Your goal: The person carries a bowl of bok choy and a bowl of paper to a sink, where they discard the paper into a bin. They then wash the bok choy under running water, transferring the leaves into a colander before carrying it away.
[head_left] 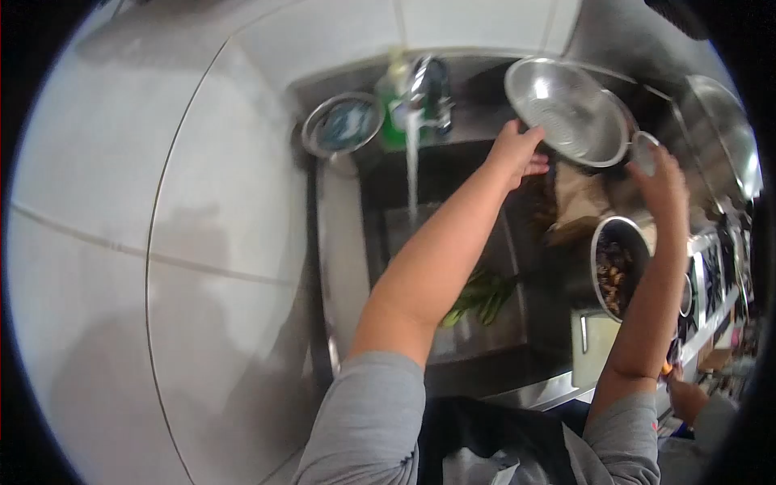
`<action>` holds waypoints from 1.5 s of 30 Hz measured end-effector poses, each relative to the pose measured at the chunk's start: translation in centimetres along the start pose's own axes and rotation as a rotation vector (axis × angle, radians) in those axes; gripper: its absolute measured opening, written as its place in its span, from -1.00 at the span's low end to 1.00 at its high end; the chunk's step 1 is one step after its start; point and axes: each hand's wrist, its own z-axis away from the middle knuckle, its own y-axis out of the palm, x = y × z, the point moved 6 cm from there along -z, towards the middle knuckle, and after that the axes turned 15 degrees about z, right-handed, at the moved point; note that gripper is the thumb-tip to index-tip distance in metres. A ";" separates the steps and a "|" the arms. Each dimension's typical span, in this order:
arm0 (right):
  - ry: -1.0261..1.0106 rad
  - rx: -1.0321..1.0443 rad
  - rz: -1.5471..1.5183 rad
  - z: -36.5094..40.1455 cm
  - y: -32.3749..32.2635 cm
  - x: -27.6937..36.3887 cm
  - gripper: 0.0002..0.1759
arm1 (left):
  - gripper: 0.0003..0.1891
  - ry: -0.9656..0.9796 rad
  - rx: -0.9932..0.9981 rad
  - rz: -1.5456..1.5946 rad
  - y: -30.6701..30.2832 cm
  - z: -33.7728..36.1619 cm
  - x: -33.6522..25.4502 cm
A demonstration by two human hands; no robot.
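My left hand (516, 155) reaches over the sink to the near left side of a shiny metal colander (570, 113). Its thumb overlaps the colander's rim and its fingers are spread. The colander tilts toward me at the back right of the sink. To its right, my right hand (664, 186) has its fingers around a small round metal bowl (644, 153), partly hidden by the hand. Long green vegetables (485, 299) lie in the sink basin (461, 346), partly behind my left forearm. Water runs from the faucet (428, 81) into the basin.
A green soap bottle (393, 105) and a metal bowl with a blue-grey scrubber (343, 125) stand on the back ledge. Right of the basin are a brown paper-like package (580, 198) and a pot of dark brown pieces (614, 271). Another person's hand (687, 398) shows at lower right.
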 end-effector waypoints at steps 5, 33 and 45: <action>-0.260 -0.144 -0.413 2.7 -6.6 11.4 -0.52 | -0.14 -0.002 -0.012 0.008 -7.4 3.6 -3.9; -0.631 1.006 0.129 35.9 24.5 29.3 -0.01 | -0.64 -0.122 -0.360 -0.308 -22.0 12.7 2.2; -0.693 0.919 -0.690 27.0 23.5 40.0 -0.55 | -0.65 -0.120 -0.477 -1.171 -23.7 12.5 0.2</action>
